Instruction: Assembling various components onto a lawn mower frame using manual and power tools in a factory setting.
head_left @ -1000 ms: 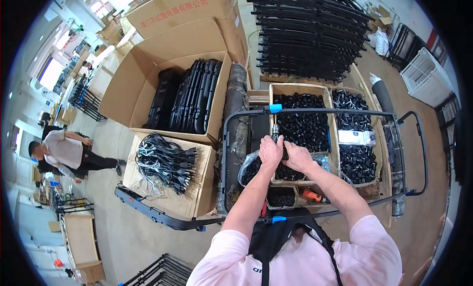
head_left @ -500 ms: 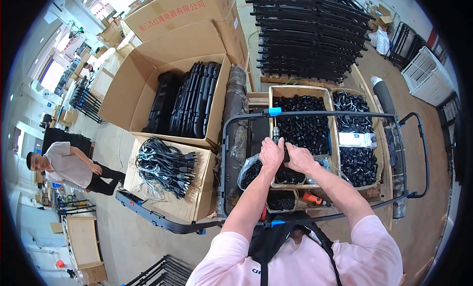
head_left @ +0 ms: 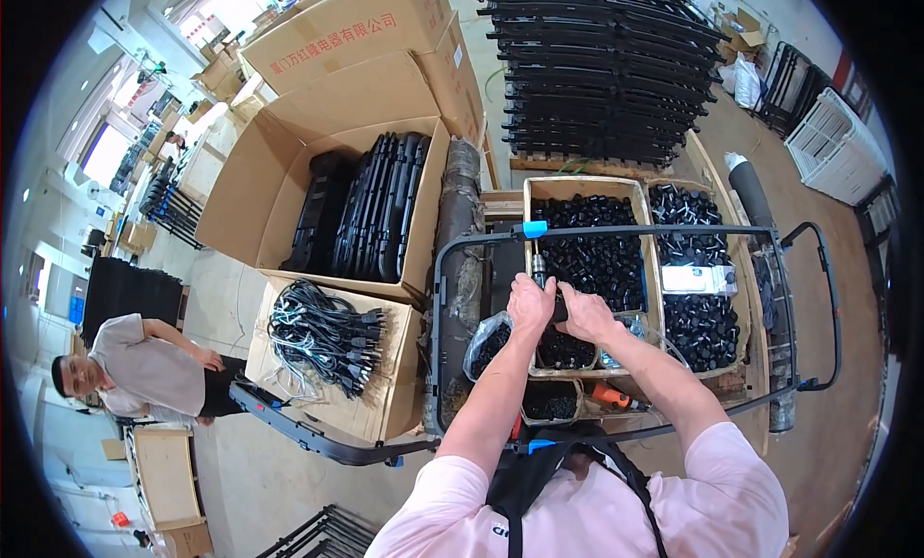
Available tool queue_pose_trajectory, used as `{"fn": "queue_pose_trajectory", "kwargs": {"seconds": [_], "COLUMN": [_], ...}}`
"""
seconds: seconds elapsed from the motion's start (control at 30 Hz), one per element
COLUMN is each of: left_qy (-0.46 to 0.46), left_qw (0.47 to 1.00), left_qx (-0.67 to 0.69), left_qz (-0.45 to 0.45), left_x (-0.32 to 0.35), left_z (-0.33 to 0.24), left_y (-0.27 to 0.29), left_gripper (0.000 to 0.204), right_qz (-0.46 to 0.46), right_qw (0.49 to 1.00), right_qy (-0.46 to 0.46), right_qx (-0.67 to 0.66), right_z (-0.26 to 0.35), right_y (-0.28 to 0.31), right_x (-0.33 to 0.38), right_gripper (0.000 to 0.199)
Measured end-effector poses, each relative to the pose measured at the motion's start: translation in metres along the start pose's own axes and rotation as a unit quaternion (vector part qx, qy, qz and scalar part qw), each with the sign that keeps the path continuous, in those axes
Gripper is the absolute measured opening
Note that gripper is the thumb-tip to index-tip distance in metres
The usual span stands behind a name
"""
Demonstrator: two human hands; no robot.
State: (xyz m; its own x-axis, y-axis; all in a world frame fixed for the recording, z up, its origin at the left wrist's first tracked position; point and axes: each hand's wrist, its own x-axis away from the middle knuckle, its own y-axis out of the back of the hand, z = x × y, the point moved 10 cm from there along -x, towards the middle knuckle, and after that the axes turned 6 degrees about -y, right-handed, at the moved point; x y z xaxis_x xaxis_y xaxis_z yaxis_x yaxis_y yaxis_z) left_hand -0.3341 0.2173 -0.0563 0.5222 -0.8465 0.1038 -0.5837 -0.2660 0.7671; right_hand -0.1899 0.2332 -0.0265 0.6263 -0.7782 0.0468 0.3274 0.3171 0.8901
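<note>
A power drill with a silver chuck (head_left: pixel 540 265) and a dark body points away from me toward the far bar of a black tubular frame (head_left: pixel 664 230). My left hand (head_left: pixel 530 302) is wrapped round its front part, just behind the chuck. Closed on the rear of the drill is my right hand (head_left: pixel 587 317); much of the body is hidden by the two hands. The frame has blue clips (head_left: pixel 535 229) on its far and near bars and lies over the parts boxes. Whether the drill tip touches the bar is too small to tell.
Boxes of black knobs (head_left: pixel 592 240) and black-headed bolts (head_left: pixel 685 210) lie beyond and right of my hands. An orange-and-black tool (head_left: pixel 612 395) rests nearby. Left are bundled black cables (head_left: pixel 322 332) and a carton (head_left: pixel 231 188) of black parts. A person (head_left: pixel 154 366) stands far left.
The person at the left has come nearer and lower in the view. My hands keep their grip on the drill, almost in the same place.
</note>
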Motion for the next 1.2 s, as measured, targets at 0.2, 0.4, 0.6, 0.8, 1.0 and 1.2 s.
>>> {"fn": "queue_pose_trajectory", "kwargs": {"seconds": [0.2, 0.4, 0.6, 0.8, 1.0, 1.2], "left_qy": [0.005, 0.009, 0.007, 0.012, 0.006, 0.013], "left_qw": [1.0, 1.0, 1.0, 1.0, 1.0, 0.999], "left_qx": [-0.019, -0.027, -0.03, -0.019, -0.003, 0.01], "left_qz": [0.006, 0.007, 0.004, 0.011, 0.027, 0.028], "left_x": [-0.007, -0.013, -0.017, -0.02, -0.018, -0.012], "left_z": [-0.002, -0.003, -0.005, -0.004, -0.005, -0.002], "left_y": [-0.003, -0.004, -0.004, -0.001, 0.0, 0.001], "left_gripper": [0.065, 0.066, 0.067, 0.068, 0.068, 0.068], "right_qz": [-0.012, -0.025, -0.031, -0.007, 0.012, 0.008], "right_qw": [0.999, 0.999, 0.999, 0.999, 0.999, 0.999], "right_qy": [0.009, 0.019, 0.006, 0.0, 0.016, 0.016], "right_qx": [-0.039, -0.041, -0.036, -0.037, -0.025, -0.026], "right_z": [-0.009, -0.01, -0.015, -0.009, 0.005, 0.008], "right_y": [-0.006, -0.005, -0.009, -0.005, -0.005, -0.005], "right_x": [-0.003, -0.006, -0.011, -0.014, -0.011, -0.007], "right_gripper": [0.086, 0.089, 0.09, 0.078, 0.061, 0.062]}}
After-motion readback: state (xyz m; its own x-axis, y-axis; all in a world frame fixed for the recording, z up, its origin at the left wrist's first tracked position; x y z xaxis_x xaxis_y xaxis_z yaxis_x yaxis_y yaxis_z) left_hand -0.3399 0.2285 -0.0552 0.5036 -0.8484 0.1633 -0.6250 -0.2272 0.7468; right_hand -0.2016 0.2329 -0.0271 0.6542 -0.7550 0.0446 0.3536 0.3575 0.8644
